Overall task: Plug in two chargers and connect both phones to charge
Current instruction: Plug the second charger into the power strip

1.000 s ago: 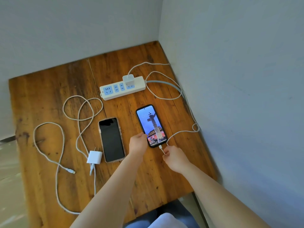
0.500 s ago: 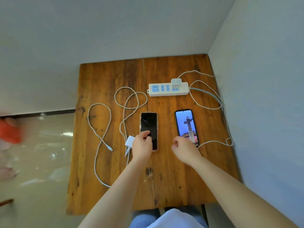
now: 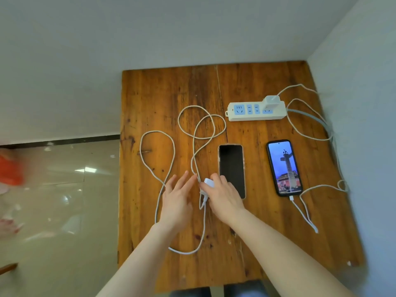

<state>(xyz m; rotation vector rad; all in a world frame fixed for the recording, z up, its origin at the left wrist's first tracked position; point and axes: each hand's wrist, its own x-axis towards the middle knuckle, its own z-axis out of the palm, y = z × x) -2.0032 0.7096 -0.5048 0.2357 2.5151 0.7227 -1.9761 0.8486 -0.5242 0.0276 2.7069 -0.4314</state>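
A white power strip (image 3: 255, 111) lies at the back right of the wooden table (image 3: 162, 93), with one white charger (image 3: 271, 100) plugged into it. That charger's cable (image 3: 304, 207) runs into the bottom of the lit phone (image 3: 284, 167). A dark-screened phone (image 3: 231, 168) lies to its left. My right hand (image 3: 224, 199) grips the second white charger (image 3: 209, 182) just left of the dark phone. The second charger's cable (image 3: 199, 125) loops loosely across the table. My left hand (image 3: 176, 198) hovers beside it, fingers spread, holding nothing.
Grey walls close in the table at the back and right. The strip's thick grey cord (image 3: 321, 122) runs along the right wall. A shiny tiled floor (image 3: 64, 189) lies past the table's left edge, with a blurred orange shape (image 3: 10, 172) at far left.
Both hands have left the lit phone, whose cable stays plugged in. My right hand has moved left and taken the loose charger. My left hand came off the dark phone and opened.
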